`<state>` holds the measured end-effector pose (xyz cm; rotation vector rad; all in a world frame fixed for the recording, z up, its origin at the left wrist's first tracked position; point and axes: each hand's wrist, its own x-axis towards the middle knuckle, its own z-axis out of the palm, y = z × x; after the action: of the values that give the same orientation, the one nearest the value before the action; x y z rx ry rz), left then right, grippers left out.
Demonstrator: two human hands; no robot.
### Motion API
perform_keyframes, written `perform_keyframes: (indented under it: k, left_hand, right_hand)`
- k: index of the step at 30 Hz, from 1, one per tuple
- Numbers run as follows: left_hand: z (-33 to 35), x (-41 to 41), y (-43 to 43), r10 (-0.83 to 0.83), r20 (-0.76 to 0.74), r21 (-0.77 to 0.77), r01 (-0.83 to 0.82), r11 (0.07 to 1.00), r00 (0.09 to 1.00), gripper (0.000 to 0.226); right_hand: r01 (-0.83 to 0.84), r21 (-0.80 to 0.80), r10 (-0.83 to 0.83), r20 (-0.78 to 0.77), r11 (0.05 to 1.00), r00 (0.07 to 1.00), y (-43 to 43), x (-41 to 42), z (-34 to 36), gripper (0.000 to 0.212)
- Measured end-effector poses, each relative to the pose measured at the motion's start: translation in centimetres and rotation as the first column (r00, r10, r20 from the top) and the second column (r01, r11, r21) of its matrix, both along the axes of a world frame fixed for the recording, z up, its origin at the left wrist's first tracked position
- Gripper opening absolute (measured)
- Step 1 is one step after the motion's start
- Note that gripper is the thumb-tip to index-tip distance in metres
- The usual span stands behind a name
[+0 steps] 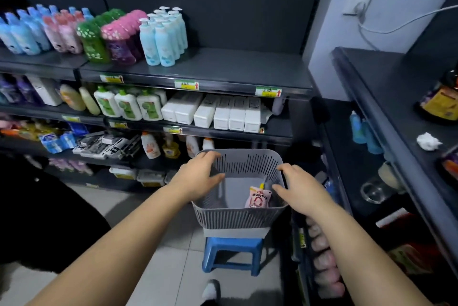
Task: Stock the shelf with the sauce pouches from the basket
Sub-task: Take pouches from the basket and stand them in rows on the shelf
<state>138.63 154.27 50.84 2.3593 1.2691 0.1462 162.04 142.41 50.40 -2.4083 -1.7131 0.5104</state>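
A grey slotted basket stands on a small blue stool in front of the shelves. Inside it, at the right, one pink sauce pouch with a yellow cap stands upright. My left hand grips the basket's left rim, fingers over the edge and thumb inside. My right hand holds the right rim the same way, its thumb close to the pouch. The top shelf board is bare right of the blue pump bottles.
Shelves of bottles and white boxes rise behind the basket. A second dark shelf unit stands at the right with a jar and crumpled tissue. A person in black is at the left. My foot is on the tiled floor.
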Motion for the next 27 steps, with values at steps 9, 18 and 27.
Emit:
perform_keyframes:
  k: [9,18,27]
  left_hand:
    - [-5.3,3.5,9.2,-0.079,0.020,-0.180,0.082,0.980,0.997,0.062]
    - [-12.2,6.5,11.6,0.043,0.047,-0.320,-0.026,0.947,0.998,0.052]
    - [-17.1,8.6,12.7,0.143,0.041,-0.359,-0.119,0.926,0.989,0.053]
  right_hand:
    - [0.246,-0.073,-0.256,-0.185,0.967,0.949,7.6,2.1,-4.7,0.056]
    - [0.294,-0.321,-0.376,-0.234,0.900,0.897,15.1,5.0,-16.2,0.041]
    - [0.397,-0.605,-0.652,-0.281,0.690,0.705,17.3,5.9,-30.9,0.034]
